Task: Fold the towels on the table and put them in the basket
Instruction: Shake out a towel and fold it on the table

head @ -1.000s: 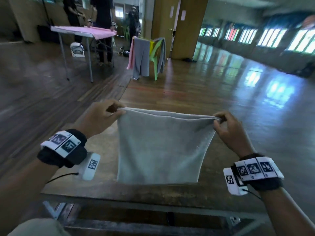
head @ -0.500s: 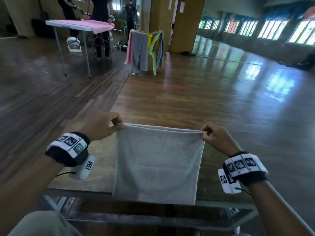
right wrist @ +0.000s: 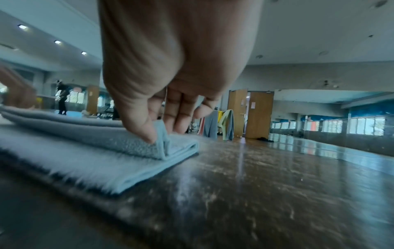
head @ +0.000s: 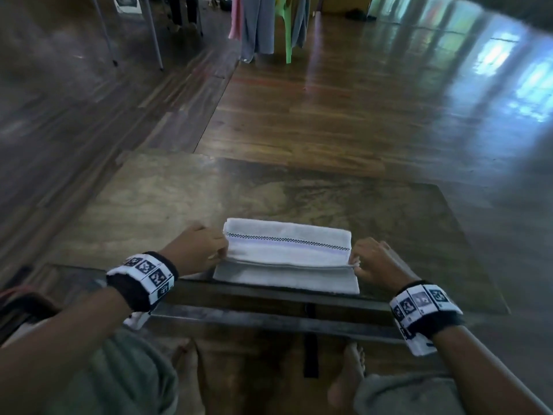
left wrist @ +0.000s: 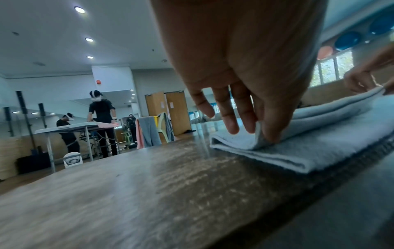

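Black wristbands with checkered tags — grey-green trousers, perhaps.

Worn wooden table, folded pale towel atop

Green plastic chair draped with grey cloths, far folding table, wooden doors

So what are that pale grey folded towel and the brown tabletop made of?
The pale grey folded towel looks like soft cotton terry: a fuzzy looped nap shows in the wrist views, with a woven checked stripe. The brown tabletop seems to be varnished wood or laminate, showing streaky grain and dull reflections; I can't tell which.
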